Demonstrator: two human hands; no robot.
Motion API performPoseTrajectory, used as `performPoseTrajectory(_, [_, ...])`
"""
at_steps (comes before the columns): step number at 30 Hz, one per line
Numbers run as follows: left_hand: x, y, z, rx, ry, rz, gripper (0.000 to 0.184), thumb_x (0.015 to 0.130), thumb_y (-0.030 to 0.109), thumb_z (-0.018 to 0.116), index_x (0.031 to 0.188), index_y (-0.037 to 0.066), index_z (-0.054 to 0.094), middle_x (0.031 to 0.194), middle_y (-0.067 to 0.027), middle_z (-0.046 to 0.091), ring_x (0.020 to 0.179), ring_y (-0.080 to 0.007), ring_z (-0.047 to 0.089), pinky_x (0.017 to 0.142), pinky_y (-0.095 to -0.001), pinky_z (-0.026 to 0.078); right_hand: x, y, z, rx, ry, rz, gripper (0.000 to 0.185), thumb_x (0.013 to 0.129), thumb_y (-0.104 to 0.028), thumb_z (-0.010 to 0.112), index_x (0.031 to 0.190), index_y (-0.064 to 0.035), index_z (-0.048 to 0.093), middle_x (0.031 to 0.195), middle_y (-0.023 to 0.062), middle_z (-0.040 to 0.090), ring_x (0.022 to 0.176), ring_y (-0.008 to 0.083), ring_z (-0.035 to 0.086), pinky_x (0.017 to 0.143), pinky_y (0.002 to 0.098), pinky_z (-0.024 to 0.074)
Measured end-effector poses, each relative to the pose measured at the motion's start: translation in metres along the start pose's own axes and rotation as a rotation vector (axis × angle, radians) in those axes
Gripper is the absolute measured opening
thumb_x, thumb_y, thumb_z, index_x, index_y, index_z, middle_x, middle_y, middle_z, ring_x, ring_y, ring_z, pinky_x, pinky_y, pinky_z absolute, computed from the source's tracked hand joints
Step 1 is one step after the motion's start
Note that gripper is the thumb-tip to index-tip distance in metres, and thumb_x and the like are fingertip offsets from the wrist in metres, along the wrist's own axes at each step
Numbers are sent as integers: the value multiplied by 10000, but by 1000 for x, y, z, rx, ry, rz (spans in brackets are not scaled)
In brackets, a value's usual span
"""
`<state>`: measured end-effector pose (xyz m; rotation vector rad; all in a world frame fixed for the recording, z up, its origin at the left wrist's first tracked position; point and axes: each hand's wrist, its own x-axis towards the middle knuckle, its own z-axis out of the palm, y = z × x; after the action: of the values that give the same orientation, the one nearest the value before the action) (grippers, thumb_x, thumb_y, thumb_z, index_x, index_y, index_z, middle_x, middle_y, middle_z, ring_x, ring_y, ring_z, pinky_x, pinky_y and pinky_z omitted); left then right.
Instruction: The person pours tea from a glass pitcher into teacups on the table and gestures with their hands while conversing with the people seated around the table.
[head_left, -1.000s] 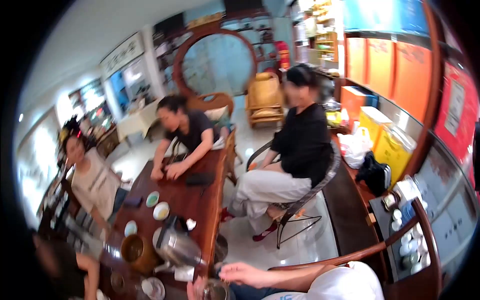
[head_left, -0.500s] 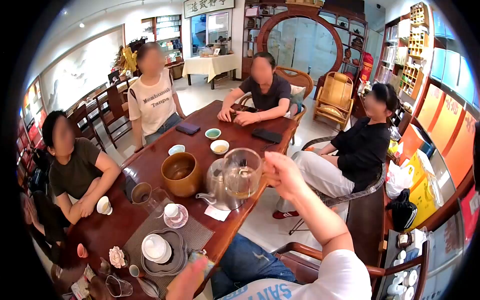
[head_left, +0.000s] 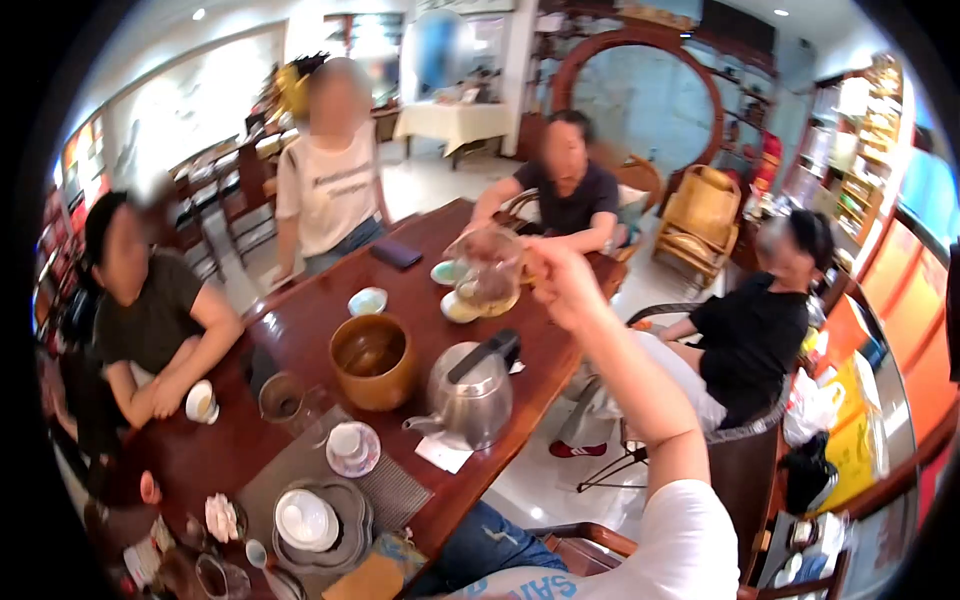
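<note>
Your right grip (head_left: 562, 286) is closed about the handle side of a glass pitcher (head_left: 488, 272), fingers wrapped in and no gap to be seen between them; your left hand is out of view, so how it stands you cannot tell from here; taking the pitcher at that side probably keeps your fingers off the glass wall, and the arm is stretched long because the bench (head_left: 536, 390) is deep; the pitcher is raised off the wood, a little pale liquid low in it, seen across a green cup (head_left: 445, 271) and a white cup (head_left: 458, 308), though whether it is straight above them is hard to judge; the far person's (head_left: 580, 205) forearm reaches in behind it, their hand hidden by the glass; nearer you, the steel kettle (head_left: 468, 405) stands beside the wooden bowl (head_left: 372, 394), its black handle likely turned up and right to suit your side; nearer left, the white lidded bowl (head_left: 306, 519) sits in a grey tray (head_left: 359, 535), perhaps to catch drips; against the frame half a second ago, the pitcher has gone farther out, no longer covering the kettle, and your left hand, then at the near edge, has dropped from sight.
</note>
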<state>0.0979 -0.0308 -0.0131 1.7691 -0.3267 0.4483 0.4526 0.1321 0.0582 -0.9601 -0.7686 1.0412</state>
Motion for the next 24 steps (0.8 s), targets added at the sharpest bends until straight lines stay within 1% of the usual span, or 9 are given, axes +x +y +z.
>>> performPoseTrajectory(2, [5, 6, -32, -97, 50, -378, 606, 813, 194, 688, 1337, 7, 447, 1343, -149, 484, 1243, -285, 470, 1063, -383, 322, 43, 11, -13, -24, -86, 17, 272, 885, -274, 575, 664, -178, 449, 573, -74, 384, 415, 39, 253, 380, 217, 150])
performPoseTrajectory(3, [11, -23, -40, 120, 253, -193, 558, 833, 466, 623, 1143, 3, 604, 1163, -122, 612, 1066, -280, 583, 902, -379, 444, 59, 15, -10, -46, -81, 51, 279, 887, -282, 570, 661, -177, 445, 570, -74, 376, 414, 42, 247, 381, 220, 152])
performPoseTrajectory(5, [17, -57, -48, 493, 364, -335, 299, 814, 305, 692, 976, 60, 640, 868, -70, 649, 763, -221, 637, 642, -313, 488, 87, 23, -1, -98, -119, 73, 289, 893, -291, 560, 657, -176, 439, 566, -72, 363, 412, 47, 237, 382, 223, 153])
performPoseTrajectory(6, [24, -62, -51, 584, 303, -514, 223, 819, 310, 661, 831, 92, 616, 742, -52, 605, 657, -237, 612, 564, -344, 476, 101, 29, 2, -130, -143, 69, 292, 896, -293, 555, 656, -174, 438, 564, -71, 358, 411, 48, 233, 383, 224, 153])
performPoseTrajectory(7, [19, -89, -51, 706, 291, -405, 253, 843, 315, 626, 724, 97, 579, 681, -50, 581, 615, -253, 600, 519, -359, 463, 121, 40, 0, -153, -220, 92, 289, 901, -282, 547, 658, -170, 438, 569, -71, 363, 410, 48, 236, 384, 221, 149])
performPoseTrajectory(12, [-6, -166, -45, 931, 222, -459, 311, 847, 323, 597, 640, 99, 540, 615, -72, 563, 556, -284, 591, 454, -400, 463, 189, 93, 15, -349, -241, 104, 274, 865, -258, 615, 657, -133, 488, 598, -64, 394, 491, 44, 317, 420, 231, 199])
performPoseTrajectory(17, [-10, -170, -45, 905, 257, -520, 321, 844, 334, 601, 629, 105, 531, 603, -67, 556, 553, -271, 593, 444, -405, 463, 217, 130, 39, -552, -297, 67, 212, 848, -223, 626, 717, -59, 595, 672, -4, 529, 627, 96, 464, 575, 256, 362])
performPoseTrajectory(21, [-16, -174, -45, 883, 262, -507, 317, 847, 340, 602, 646, 107, 523, 607, -55, 552, 554, -258, 593, 440, -396, 458, 244, 161, 49, -617, -341, 29, 198, 839, -208, 646, 724, -50, 619, 697, 10, 581, 639, 95, 493, 620, 237, 375])
performPoseTrajectory(24, [-18, -174, -46, 841, 265, -509, 314, 852, 352, 602, 670, 108, 523, 623, -50, 548, 569, -258, 594, 453, -386, 462, 267, 181, 53, -755, -346, -1, 200, 834, -203, 642, 721, -39, 630, 670, 6, 573, 616, 96, 491, 577, 256, 381])
